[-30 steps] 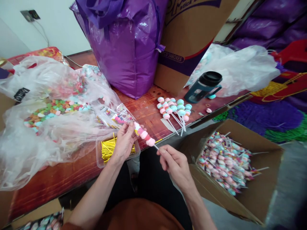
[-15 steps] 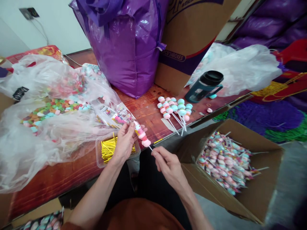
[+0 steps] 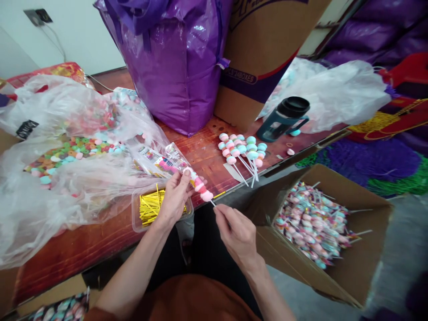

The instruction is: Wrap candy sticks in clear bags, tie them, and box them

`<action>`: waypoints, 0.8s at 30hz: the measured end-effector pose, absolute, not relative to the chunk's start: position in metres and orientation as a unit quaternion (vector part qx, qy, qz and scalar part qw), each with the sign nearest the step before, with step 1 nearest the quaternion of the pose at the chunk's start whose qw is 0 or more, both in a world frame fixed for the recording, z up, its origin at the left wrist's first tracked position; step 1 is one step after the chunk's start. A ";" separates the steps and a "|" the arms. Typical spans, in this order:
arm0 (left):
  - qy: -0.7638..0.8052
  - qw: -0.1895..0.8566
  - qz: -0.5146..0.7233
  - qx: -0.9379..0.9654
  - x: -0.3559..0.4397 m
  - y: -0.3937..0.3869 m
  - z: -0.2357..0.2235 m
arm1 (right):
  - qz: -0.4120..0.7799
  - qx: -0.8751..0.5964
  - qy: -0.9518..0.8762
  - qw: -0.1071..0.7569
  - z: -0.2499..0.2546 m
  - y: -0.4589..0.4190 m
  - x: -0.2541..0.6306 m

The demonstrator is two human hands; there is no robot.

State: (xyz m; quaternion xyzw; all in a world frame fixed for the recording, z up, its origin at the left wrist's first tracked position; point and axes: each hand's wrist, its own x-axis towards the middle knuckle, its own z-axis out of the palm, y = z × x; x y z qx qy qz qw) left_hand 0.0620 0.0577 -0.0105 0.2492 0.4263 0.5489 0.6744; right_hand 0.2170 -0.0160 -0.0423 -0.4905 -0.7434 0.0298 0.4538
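A candy stick [image 3: 201, 189] of pink and white sweets is slanting from far left down to near right, its top sitting inside a printed clear wrapper [image 3: 162, 161], its thin white stem poking out near the table edge.

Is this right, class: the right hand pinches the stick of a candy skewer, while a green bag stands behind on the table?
Not quite. The head view shows the bag is purple, not green. The right hand does pinch the candy skewer by its stick.
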 end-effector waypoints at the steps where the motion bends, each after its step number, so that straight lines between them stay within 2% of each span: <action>1: 0.428 0.670 0.550 0.254 0.064 0.057 -0.010 | 0.019 -0.486 -0.746 0.455 -0.042 -0.016 0.214; 7: 0.419 0.676 0.548 0.259 0.069 0.051 -0.005 | -0.010 -0.477 -0.744 0.468 -0.039 -0.011 0.203; 15: 0.380 0.723 0.534 0.220 0.066 0.046 -0.002 | 0.240 -0.550 -0.648 0.469 -0.035 -0.026 0.201; 24: 0.384 0.746 0.484 0.248 0.073 0.028 -0.007 | 0.264 -0.553 -0.600 0.515 -0.030 -0.016 0.183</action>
